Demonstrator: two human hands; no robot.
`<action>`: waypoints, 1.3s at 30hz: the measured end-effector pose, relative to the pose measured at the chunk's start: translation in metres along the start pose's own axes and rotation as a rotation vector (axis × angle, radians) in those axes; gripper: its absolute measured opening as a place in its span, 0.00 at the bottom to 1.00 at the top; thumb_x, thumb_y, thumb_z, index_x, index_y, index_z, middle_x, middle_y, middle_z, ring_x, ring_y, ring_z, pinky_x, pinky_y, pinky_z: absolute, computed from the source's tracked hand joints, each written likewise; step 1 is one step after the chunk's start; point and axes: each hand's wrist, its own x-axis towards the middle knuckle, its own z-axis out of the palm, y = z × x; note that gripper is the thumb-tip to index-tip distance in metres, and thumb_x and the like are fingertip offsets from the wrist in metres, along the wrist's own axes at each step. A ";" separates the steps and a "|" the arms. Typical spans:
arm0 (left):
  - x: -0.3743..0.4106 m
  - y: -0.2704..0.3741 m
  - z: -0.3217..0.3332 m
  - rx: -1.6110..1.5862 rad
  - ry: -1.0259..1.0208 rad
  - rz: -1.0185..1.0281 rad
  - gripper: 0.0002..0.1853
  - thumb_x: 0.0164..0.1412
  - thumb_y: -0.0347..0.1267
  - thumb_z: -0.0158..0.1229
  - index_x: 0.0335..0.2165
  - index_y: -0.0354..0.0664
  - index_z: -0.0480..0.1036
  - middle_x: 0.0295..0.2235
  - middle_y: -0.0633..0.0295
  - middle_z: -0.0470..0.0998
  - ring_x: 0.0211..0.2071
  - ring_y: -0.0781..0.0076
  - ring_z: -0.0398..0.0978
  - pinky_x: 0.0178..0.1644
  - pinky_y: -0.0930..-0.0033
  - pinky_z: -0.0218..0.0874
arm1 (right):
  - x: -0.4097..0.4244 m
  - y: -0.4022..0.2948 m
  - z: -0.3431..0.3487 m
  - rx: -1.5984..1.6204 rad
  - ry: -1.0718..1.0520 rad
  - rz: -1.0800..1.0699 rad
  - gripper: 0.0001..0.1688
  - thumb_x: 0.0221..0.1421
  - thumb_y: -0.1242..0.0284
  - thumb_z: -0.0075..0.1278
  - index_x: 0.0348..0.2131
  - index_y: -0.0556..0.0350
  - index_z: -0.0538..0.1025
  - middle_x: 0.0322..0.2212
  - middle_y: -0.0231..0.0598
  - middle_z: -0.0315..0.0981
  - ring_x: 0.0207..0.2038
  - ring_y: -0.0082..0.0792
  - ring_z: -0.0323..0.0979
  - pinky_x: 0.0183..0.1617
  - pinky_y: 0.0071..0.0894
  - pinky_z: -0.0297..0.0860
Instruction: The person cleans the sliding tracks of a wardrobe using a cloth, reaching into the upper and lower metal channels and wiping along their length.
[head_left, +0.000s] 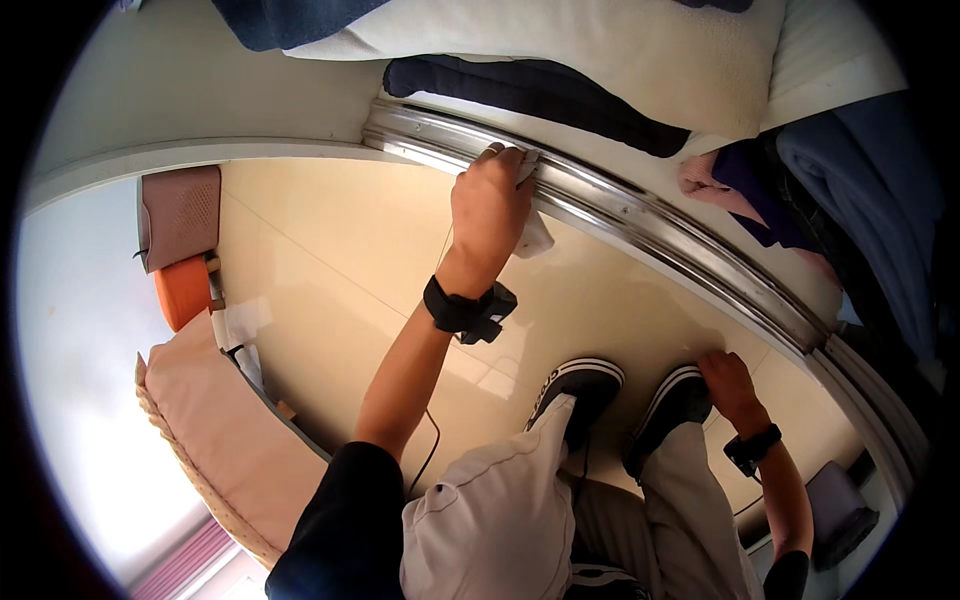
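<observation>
My left hand (491, 206) is closed on a thin white cloth or tissue (534, 236) and presses at a metal sliding-door track (600, 196) along the bottom edge of a wardrobe. Part of the white piece hangs below the hand over the tiled floor. Lower on the right, my right hand (731, 386) hangs beside the toe of a black shoe (684, 394), its fingers curled; whether anything is in it cannot be seen. Black devices are strapped on both wrists.
Folded dark cloth (525, 94), a cream cushion or bedding (637, 60) and blue fabric (862, 195) lie inside the wardrobe. On the left are a mauve perforated bin (184, 214), an orange object (182, 291) and a pink padded bed side (232, 427). Cables trail on the floor.
</observation>
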 end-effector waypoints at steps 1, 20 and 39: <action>0.001 0.000 -0.003 -0.005 -0.018 -0.005 0.13 0.45 0.36 0.63 0.30 0.40 0.75 0.29 0.50 0.76 0.31 0.48 0.75 0.36 0.56 0.67 | 0.000 0.000 -0.003 -0.003 -0.016 0.002 0.11 0.39 0.80 0.48 0.30 0.54 0.69 0.27 0.41 0.67 0.32 0.43 0.68 0.34 0.38 0.65; 0.033 -0.106 -0.037 0.497 0.288 -0.124 0.14 0.52 0.31 0.57 0.39 0.39 0.69 0.29 0.49 0.76 0.30 0.49 0.76 0.30 0.54 0.69 | -0.010 0.002 0.007 0.037 0.023 0.071 0.13 0.42 0.80 0.48 0.33 0.54 0.68 0.28 0.43 0.68 0.32 0.44 0.69 0.35 0.40 0.66; 0.047 -0.103 -0.034 0.513 0.056 -0.309 0.07 0.53 0.24 0.53 0.30 0.36 0.76 0.39 0.47 0.73 0.34 0.48 0.77 0.35 0.59 0.71 | -0.009 0.005 0.006 0.069 -0.018 0.040 0.14 0.43 0.79 0.47 0.35 0.55 0.68 0.27 0.46 0.68 0.31 0.48 0.68 0.34 0.42 0.65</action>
